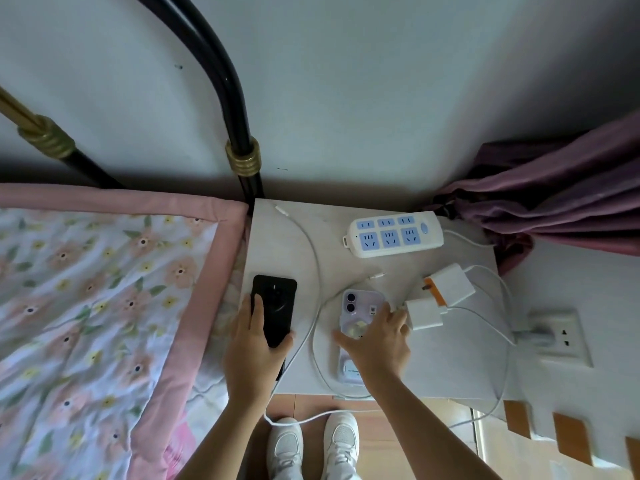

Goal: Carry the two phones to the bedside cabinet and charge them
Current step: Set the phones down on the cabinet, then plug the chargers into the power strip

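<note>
Resting on the cabinet [287,244], both hands down at once. Left hand [256,351] curled round the black phone [275,306], fingers along its left edge, thumb at its lower right, phone lying back-up on the left part of the top. Right hand [377,341] spread over the purple phone [360,306], fingers fanned, palm covering its lower half, camera end poking out toward the wall; whether actually gripping, cannot tell. Purple phone flat too, back-up, near the middle of the top.

Just beyond the right fingertips, two white chargers: small charger [424,313] close to the fingers, big charger [450,284] with an orange face behind it. White cables [313,268] looping between the phones and off the front edge, one free plug end lying near the back left corner, another just above the purple phone. Power strip [394,233] with blue sockets at the back, nothing plugged into it. Wall socket [562,336] lower right, with a plug in it. Flowered quilt [104,306] on the left, purple curtain [554,195] on the right, white shoes [311,445] below.
</note>
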`<state>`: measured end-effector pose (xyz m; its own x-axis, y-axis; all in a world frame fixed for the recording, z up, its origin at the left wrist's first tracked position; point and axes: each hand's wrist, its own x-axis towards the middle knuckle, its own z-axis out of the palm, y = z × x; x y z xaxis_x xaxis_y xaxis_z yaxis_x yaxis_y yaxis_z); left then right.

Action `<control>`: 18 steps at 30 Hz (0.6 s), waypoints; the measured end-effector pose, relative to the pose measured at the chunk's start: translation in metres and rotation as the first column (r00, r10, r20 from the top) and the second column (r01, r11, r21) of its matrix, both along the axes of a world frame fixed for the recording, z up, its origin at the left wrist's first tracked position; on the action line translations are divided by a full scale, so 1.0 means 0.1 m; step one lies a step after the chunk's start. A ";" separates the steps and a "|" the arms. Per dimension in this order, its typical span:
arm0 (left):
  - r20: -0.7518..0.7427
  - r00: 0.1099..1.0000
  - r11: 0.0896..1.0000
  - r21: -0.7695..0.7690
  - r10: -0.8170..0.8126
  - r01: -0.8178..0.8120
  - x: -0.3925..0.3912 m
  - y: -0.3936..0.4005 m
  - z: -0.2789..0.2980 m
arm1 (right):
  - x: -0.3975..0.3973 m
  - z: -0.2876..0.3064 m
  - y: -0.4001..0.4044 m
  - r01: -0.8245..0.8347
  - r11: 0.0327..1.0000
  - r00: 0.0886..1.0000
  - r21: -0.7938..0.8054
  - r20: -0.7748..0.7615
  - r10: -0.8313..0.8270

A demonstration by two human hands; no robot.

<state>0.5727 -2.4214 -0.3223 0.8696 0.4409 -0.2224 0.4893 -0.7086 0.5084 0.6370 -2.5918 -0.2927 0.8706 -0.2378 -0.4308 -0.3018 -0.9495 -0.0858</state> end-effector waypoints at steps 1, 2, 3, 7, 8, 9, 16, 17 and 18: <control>-0.006 1.000 1.000 0.003 -0.004 0.004 0.00 0.00 -0.01 | 0.00 0.00 -0.01 -0.012 1.000 1.000 -0.005 0.005 0.012; -0.012 1.000 1.000 0.008 -0.008 0.008 -0.01 0.00 -0.02 | -0.01 -0.01 -0.01 -0.024 1.000 1.000 -0.010 0.011 0.024; -0.016 1.000 1.000 0.014 -0.011 0.011 -0.01 -0.01 -0.03 | -0.01 -0.02 -0.02 -0.036 0.999 0.999 -0.014 0.014 0.036; -0.037 0.999 0.999 0.031 -0.021 0.022 -0.01 -0.03 -0.04 | -0.03 -0.01 -0.05 -0.091 0.996 0.996 0.001 -0.025 0.091; -0.038 0.999 0.999 0.034 -0.024 0.025 -0.02 -0.04 -0.04 | -0.02 0.01 -0.08 -0.110 0.994 0.993 0.009 -0.030 0.110; -0.037 0.999 0.999 0.035 -0.028 0.029 -0.02 -0.04 -0.04 | -0.02 0.01 -0.12 -0.139 0.990 0.990 0.017 -0.026 0.140; 0.001 0.996 0.996 0.007 0.093 -0.093 0.10 -0.19 0.03 | 0.41 0.10 -0.80 -0.503 0.864 0.824 0.003 0.303 0.478; 0.012 0.996 0.996 0.017 0.085 -0.085 0.14 -0.25 0.07 | 0.50 0.14 -0.90 -0.555 0.831 0.792 -0.047 0.274 0.545; 0.022 0.998 0.998 0.018 0.062 -0.062 0.19 -0.31 0.10 | 0.59 0.19 -0.99 -0.597 0.798 0.769 -0.087 0.222 0.599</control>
